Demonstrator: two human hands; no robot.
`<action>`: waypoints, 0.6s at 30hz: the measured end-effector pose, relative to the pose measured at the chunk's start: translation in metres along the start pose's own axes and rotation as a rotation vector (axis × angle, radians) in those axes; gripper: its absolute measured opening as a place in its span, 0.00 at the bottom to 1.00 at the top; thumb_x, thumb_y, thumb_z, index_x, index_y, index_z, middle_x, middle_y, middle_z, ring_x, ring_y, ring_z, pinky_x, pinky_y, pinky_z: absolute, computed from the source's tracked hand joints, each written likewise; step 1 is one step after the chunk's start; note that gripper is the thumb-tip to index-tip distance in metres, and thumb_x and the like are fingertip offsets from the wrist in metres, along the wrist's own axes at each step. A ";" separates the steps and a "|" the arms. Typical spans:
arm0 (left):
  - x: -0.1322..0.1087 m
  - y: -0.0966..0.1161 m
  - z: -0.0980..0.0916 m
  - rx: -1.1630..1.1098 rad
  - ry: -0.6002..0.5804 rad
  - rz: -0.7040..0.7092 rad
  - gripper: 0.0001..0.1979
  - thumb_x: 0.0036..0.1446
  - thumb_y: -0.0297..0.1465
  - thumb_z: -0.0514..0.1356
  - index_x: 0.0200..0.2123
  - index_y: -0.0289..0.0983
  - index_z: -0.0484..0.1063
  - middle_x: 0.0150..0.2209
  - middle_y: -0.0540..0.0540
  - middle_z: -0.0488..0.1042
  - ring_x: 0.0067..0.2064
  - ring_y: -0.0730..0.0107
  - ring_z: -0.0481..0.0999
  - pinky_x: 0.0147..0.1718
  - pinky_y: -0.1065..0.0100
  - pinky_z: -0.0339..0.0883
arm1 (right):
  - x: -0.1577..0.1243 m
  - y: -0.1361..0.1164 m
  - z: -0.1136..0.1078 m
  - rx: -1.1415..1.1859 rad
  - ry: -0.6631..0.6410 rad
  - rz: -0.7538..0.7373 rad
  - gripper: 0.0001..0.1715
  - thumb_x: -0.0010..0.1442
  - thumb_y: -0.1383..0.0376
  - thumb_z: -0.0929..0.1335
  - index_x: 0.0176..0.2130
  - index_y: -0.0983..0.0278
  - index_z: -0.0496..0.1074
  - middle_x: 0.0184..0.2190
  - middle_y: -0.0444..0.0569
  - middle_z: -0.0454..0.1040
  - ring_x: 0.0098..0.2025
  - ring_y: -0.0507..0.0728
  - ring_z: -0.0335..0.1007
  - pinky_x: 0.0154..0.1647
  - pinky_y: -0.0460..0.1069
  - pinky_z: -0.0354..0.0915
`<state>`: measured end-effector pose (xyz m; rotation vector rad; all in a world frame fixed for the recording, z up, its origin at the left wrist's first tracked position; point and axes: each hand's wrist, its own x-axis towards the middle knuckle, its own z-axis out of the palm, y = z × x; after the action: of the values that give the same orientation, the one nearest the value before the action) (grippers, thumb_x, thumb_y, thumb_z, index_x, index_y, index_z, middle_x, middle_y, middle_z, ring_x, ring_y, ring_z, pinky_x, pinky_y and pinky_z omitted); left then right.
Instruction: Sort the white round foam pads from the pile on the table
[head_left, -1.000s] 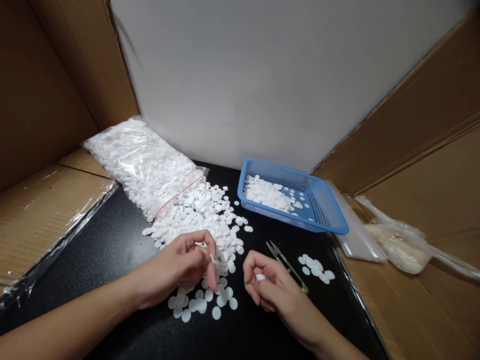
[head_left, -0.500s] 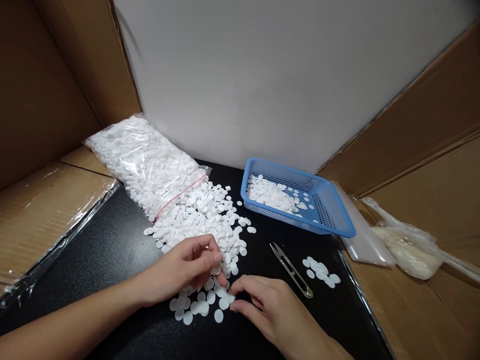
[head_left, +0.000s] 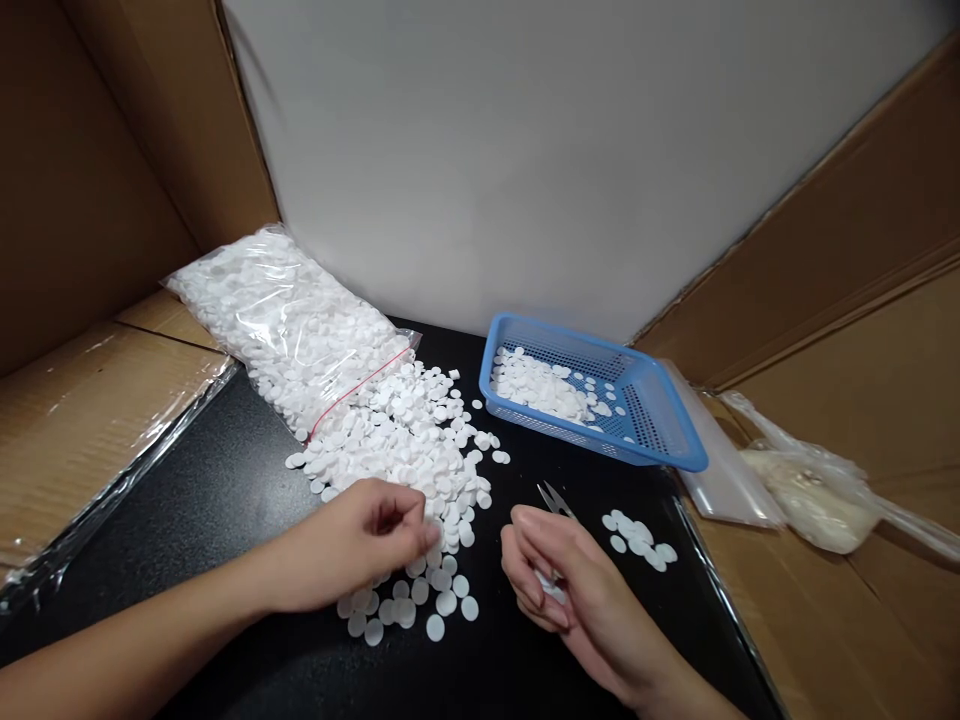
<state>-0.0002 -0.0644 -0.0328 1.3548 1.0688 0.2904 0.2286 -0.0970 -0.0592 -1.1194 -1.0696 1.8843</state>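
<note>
A heap of small round white discs (head_left: 405, 440) spreads over the black tabletop. My left hand (head_left: 367, 540) is over the heap's near edge, thumb and forefinger pinched together; what lies between them, if anything, is hidden. Below it several loose discs (head_left: 401, 610) lie flat. Off to the right, my right hand (head_left: 570, 590) is curled, palm turned partly inward, with white discs (head_left: 551, 587) showing inside the fingers. It partly covers a pair of thread snips (head_left: 553, 499), whose blade tips stick out beyond the knuckles.
A clear zip bag (head_left: 277, 310) full of discs lies at the back left, its mouth by the heap. The blue basket (head_left: 592, 440) holds more discs. A small disc group (head_left: 639, 540), plastic sheets (head_left: 731, 495) and a knotted plastic bag (head_left: 814, 500) are at right. Cardboard walls flank the table.
My right hand has moved up and right, away from the loose discs, and has curled round discs, now covering most of the snips. My left hand's fingers have drawn together in nearly the same place.
</note>
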 end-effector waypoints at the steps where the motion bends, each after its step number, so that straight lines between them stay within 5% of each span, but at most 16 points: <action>1: -0.002 -0.001 0.002 0.165 0.004 0.014 0.15 0.58 0.39 0.62 0.24 0.39 0.62 0.19 0.56 0.63 0.21 0.74 0.59 0.22 0.72 0.49 | 0.000 0.001 0.000 -0.143 0.019 -0.028 0.28 0.65 0.47 0.65 0.22 0.61 0.58 0.18 0.38 0.57 0.18 0.48 0.45 0.20 0.46 0.45; 5: -0.011 -0.005 0.012 0.728 0.017 0.044 0.06 0.56 0.33 0.66 0.36 0.42 0.73 0.24 0.53 0.74 0.26 0.66 0.71 0.24 0.69 0.46 | -0.002 0.007 0.004 -0.795 -0.026 -0.165 0.12 0.63 0.58 0.71 0.30 0.61 0.72 0.21 0.39 0.63 0.25 0.52 0.60 0.27 0.47 0.53; 8: -0.012 -0.007 0.016 0.847 -0.012 0.037 0.06 0.57 0.31 0.66 0.39 0.43 0.74 0.30 0.48 0.80 0.31 0.58 0.78 0.25 0.68 0.47 | -0.002 0.014 0.005 -1.003 -0.140 -0.248 0.03 0.64 0.64 0.71 0.40 0.60 0.77 0.29 0.44 0.76 0.30 0.55 0.71 0.31 0.47 0.59; 13: -0.008 -0.004 0.017 0.903 -0.013 0.005 0.05 0.58 0.31 0.65 0.40 0.42 0.76 0.32 0.45 0.82 0.34 0.54 0.80 0.26 0.67 0.49 | 0.001 0.022 0.004 -1.121 -0.175 -0.368 0.11 0.70 0.63 0.65 0.40 0.60 0.78 0.32 0.49 0.80 0.33 0.58 0.75 0.32 0.49 0.61; 18: -0.007 -0.003 0.013 0.843 -0.014 0.001 0.04 0.59 0.29 0.62 0.37 0.41 0.78 0.31 0.47 0.81 0.33 0.60 0.78 0.27 0.69 0.51 | 0.002 0.014 0.005 -0.843 -0.024 -0.237 0.10 0.66 0.61 0.68 0.33 0.61 0.77 0.25 0.43 0.72 0.28 0.54 0.66 0.30 0.48 0.58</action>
<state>0.0047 -0.0782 -0.0343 2.0917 1.2342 -0.2063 0.2212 -0.1027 -0.0708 -1.3175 -2.0044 1.2603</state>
